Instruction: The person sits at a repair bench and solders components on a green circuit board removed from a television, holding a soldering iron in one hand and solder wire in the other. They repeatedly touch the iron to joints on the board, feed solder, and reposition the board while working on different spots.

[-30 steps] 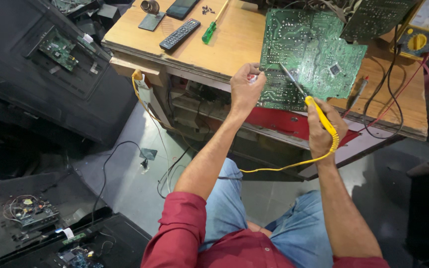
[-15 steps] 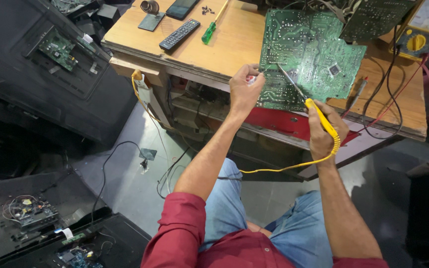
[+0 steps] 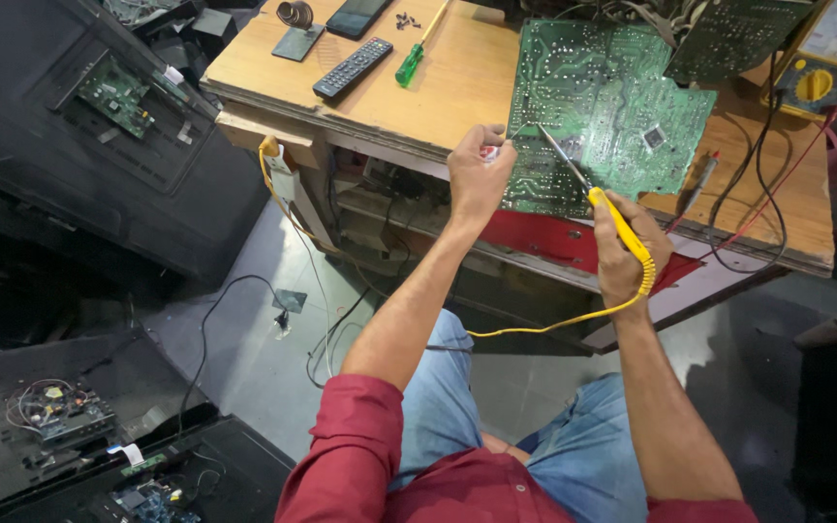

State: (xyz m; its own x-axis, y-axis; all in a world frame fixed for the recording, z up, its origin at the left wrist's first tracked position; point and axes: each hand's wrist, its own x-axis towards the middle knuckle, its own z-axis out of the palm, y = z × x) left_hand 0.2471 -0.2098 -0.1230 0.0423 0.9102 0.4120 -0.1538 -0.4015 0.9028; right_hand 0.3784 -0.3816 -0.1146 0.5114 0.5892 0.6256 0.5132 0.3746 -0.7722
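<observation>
The green circuit board (image 3: 612, 107) lies solder side up on the wooden workbench (image 3: 457, 87) in the upper middle of the frame, its lower edge reaching the bench's front edge; the right hand (image 3: 627, 247), at centre right just below the board, is wrapped around the yellow handle of a soldering iron (image 3: 598, 199), whose thin metal shaft slants up and to the left so that its tip rests on the board's upper left part; a yellow cord (image 3: 554, 324) curls from the handle's end and droops leftward across the middle of the frame; the left hand (image 3: 480, 172), just left of the board's lower left corner, is closed with fingertips pinched on something small and thin that meets the board near the iron's tip, too fine to tell what; outward from the hands, a green-handled screwdriver (image 3: 413, 58) and a black remote control (image 3: 353, 68) lie on the bench in the upper centre left, with a dark phone (image 3: 356, 15) above them at the top edge; a yellow multimeter (image 3: 821, 58) sits in the upper right corner, its black and red leads (image 3: 762, 184) trailing down the bench's right side; an opened black television back (image 3: 118, 126) with a small green board fills the upper left.
</observation>
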